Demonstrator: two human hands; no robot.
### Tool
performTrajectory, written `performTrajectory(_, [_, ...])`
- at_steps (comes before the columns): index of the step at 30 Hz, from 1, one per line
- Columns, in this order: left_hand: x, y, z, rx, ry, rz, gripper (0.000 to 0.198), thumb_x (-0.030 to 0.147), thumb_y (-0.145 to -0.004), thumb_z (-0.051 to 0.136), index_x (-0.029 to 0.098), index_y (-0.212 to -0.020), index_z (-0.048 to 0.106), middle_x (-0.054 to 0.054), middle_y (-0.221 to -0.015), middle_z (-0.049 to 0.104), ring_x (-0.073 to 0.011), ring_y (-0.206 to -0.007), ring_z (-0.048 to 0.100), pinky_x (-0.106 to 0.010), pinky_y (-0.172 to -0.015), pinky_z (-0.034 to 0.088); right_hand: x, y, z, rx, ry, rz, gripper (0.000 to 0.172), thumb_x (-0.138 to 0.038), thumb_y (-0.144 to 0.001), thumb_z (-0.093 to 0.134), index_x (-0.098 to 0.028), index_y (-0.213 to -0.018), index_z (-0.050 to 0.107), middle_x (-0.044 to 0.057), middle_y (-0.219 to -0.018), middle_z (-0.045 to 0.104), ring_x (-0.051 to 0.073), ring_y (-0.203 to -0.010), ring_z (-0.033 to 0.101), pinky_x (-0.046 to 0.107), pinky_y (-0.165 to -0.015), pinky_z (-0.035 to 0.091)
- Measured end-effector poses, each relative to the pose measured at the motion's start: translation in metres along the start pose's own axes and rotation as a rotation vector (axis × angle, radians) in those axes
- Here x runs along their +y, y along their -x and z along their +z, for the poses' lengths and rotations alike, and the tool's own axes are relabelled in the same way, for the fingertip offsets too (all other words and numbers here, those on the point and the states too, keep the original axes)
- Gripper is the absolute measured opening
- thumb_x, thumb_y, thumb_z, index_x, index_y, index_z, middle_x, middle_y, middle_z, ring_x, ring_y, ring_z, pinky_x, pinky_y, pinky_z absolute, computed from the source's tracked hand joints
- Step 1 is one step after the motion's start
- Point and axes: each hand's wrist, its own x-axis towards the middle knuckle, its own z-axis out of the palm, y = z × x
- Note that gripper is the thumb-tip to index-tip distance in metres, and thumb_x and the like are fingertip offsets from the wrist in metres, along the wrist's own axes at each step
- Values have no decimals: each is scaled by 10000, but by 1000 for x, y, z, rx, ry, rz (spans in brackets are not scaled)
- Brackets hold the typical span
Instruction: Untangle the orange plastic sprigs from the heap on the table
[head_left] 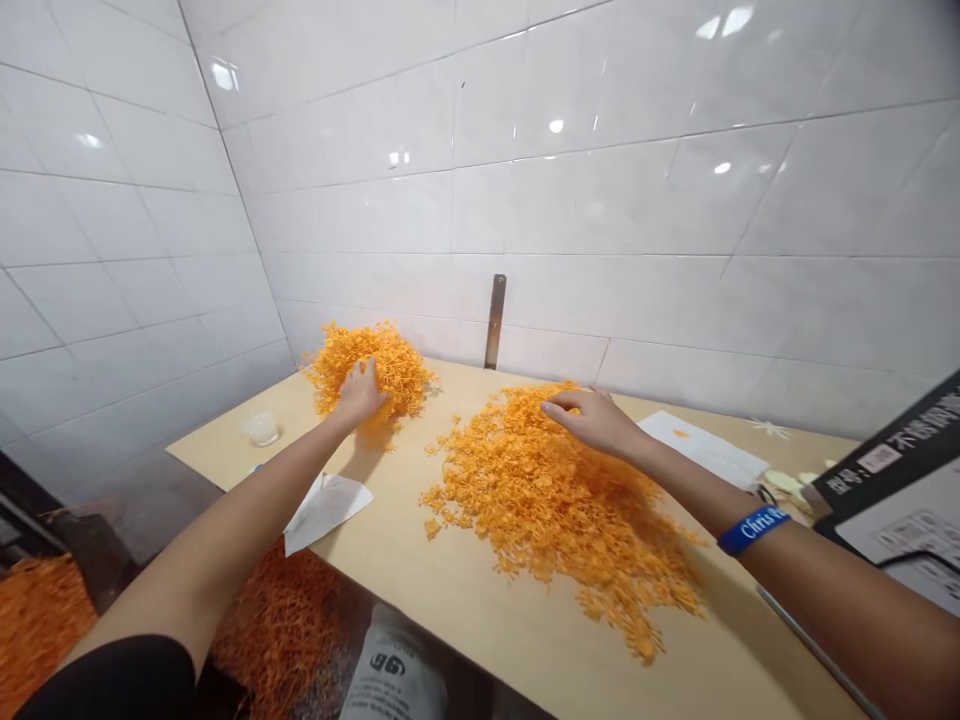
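Note:
Two heaps of orange dried-looking sprigs with tiny flowers lie on a pale wooden table. My left hand [362, 390] rests against the smaller heap of orange sprigs [405, 365] at the back left, its fingers spread apart and their tips partly sunk among the sprigs. Over the upper edge of the larger heap of orange sprigs [525, 480] reaches my right hand [596, 420]. Its thumb stands off from the fingers, and the fingers are partly hidden behind the hand. I see no stem gripped in either hand. A blue wristband [754, 528] circles my right wrist.
The wooden table [450, 580] meets a white tiled wall. A white candle-like cup [261, 428] and folded white paper [330, 508] lie left; a white sheet [705, 450] and a dark printed box [900, 490] lie right. Below stand a printed sack [394, 670] and darker orange strands [281, 630].

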Motion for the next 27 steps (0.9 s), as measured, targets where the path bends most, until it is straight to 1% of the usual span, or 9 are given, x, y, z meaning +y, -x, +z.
performTrajectory(3, [-6, -4, -2, 33, 28, 25, 422, 162, -779, 567, 120, -1197, 527, -217, -1246, 543, -343, -1151, 538, -400, -908, 457, -13, -8, 13, 40, 73, -39, 331, -412, -900, 455, -177, -834, 679, 96, -996, 718, 290, -1003, 627, 582, -1136, 77])
performTrajectory(9, [5, 1, -44, 219, 142, 215, 257, 142, -797, 468, 146, -1042, 546, -143, -1170, 567, -271, -1118, 528, -366, -983, 412, -61, -46, 41, 55, 84, -163, 242, -273, -898, 514, -140, -1064, 630, 161, -1205, 647, 309, -1176, 551, 500, -1127, 232])
performTrajectory(13, [21, 27, -75, 291, 216, 366, 257, 145, -777, 466, 170, -1028, 510, -98, -1132, 580, -229, -1086, 535, -323, -972, 410, -101, -74, 45, 45, -5, -259, 454, -417, -881, 577, -163, -1250, 505, 143, -1426, 485, 304, -1340, 401, 436, -1119, 286])
performTrajectory(15, [28, 43, -87, 319, 239, 405, 247, 132, -767, 442, 175, -1005, 493, -85, -1058, 587, -219, -1015, 551, -317, -920, 428, -118, -80, 43, 13, -63, -301, 514, -471, -871, 573, -196, -1290, 460, 96, -1443, 474, 257, -1331, 418, 362, -1080, 348])
performTrajectory(17, [30, 59, -97, 352, 266, 443, 232, 116, -753, 419, 177, -968, 481, -78, -976, 577, -214, -925, 553, -317, -845, 442, -131, -78, 41, -46, -116, -325, 393, -431, -919, 475, -228, -1256, 480, 28, -1286, 606, 174, -1184, 549, 254, -944, 441])
performTrajectory(19, [29, 70, -106, 374, 261, 477, 235, 99, -726, 410, 181, -936, 477, -73, -920, 563, -213, -853, 544, -316, -768, 439, -141, -70, 38, -110, -142, -333, 302, -352, -961, 330, -240, -1142, 545, -33, -967, 694, 103, -896, 634, 172, -753, 462])
performTrajectory(21, [23, 77, -116, 367, 221, 473, 258, 99, -708, 410, 181, -942, 484, -63, -875, 562, -203, -759, 532, -314, -692, 420, -148, -56, 32, -141, -133, -339, 330, -318, -969, 269, -235, -1007, 587, -48, -754, 646, 93, -687, 585, 160, -625, 420])
performTrajectory(24, [9, 89, -129, 256, 172, 440, 360, 164, -726, 444, 187, -1082, 489, -16, -791, 578, -168, -583, 488, -294, -585, 382, -152, -24, 15, -139, -75, -353, 286, -394, -944, 403, -211, -826, 589, -17, -683, 587, 129, -605, 499, 214, -556, 349])
performTrajectory(27, [-6, 105, -138, 103, 99, 602, 381, 248, -751, 479, 215, -1130, 508, -13, -820, 639, -167, -616, 545, -271, -578, 380, -146, 15, -7, -178, 112, -385, 395, -425, -949, 381, -206, -631, 463, 7, -577, 524, 147, -531, 442, 262, -528, 280])
